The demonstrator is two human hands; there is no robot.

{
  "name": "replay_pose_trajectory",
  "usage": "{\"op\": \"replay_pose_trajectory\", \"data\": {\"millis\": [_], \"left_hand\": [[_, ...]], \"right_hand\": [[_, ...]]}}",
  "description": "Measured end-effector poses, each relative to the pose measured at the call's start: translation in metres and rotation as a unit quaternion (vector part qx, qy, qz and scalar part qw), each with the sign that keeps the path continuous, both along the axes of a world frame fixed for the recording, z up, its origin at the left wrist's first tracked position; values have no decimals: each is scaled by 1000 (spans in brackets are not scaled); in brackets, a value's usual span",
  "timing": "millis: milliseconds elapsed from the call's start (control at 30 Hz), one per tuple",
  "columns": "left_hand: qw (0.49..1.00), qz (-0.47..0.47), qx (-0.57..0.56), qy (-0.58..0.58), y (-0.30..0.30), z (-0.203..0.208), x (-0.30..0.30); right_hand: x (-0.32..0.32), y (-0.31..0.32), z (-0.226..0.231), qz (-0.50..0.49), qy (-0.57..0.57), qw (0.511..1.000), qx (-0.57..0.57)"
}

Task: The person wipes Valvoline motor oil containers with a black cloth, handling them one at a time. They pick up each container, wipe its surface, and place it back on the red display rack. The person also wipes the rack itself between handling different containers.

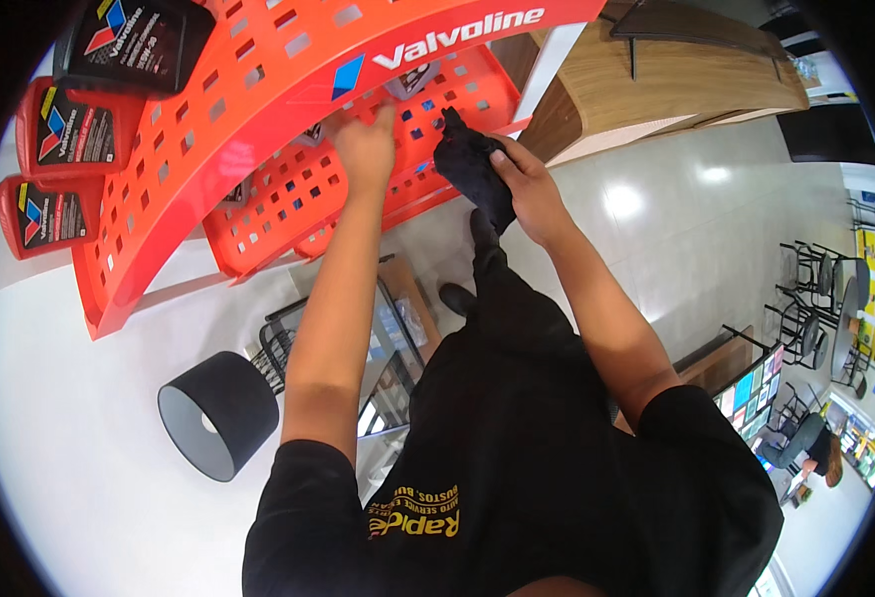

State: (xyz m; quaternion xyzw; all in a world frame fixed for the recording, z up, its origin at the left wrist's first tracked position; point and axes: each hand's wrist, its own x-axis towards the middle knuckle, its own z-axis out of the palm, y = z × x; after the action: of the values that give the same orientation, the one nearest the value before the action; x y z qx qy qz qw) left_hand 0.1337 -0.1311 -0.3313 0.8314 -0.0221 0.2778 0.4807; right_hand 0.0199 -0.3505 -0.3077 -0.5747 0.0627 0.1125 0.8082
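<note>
My left hand [366, 149] reaches in under the curved top tier of a red display rack [288, 99]. Its thumb and fingers are apart, and the fingertips partly disappear behind the rack's front panel. Close beside the fingers a dark grey container [310, 135] is partly visible on the tier below. Another grey container [413, 82] stands further right on that tier. In my right hand [532, 189] is a bunched black cloth [472, 171], gripped between thumb and fingers in front of the rack's right end.
A black oil bottle [134, 45] and two red ones [69, 129] [44, 214] stand on the top tier at left. Below are a black lampshade [218, 413] and a glass-topped table [392, 328]. A wooden counter [676, 75] is at right; beyond, chairs [805, 298] and a seated person [805, 448].
</note>
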Motion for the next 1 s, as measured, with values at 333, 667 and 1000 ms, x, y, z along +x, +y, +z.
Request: {"op": "replay_pose_trajectory", "data": {"millis": [333,667,1000], "left_hand": [[952,-98,254,-142,15,-11,128],[875,-54,-368,311,-11,22,-39],[728,-158,-609,273,31,21,-186]], "right_hand": [[-25,-21,14,10,-12,1000,-26],[-19,-18,59,24,-344,865,-365],[-63,87,72,171,-408,673,-593]]}}
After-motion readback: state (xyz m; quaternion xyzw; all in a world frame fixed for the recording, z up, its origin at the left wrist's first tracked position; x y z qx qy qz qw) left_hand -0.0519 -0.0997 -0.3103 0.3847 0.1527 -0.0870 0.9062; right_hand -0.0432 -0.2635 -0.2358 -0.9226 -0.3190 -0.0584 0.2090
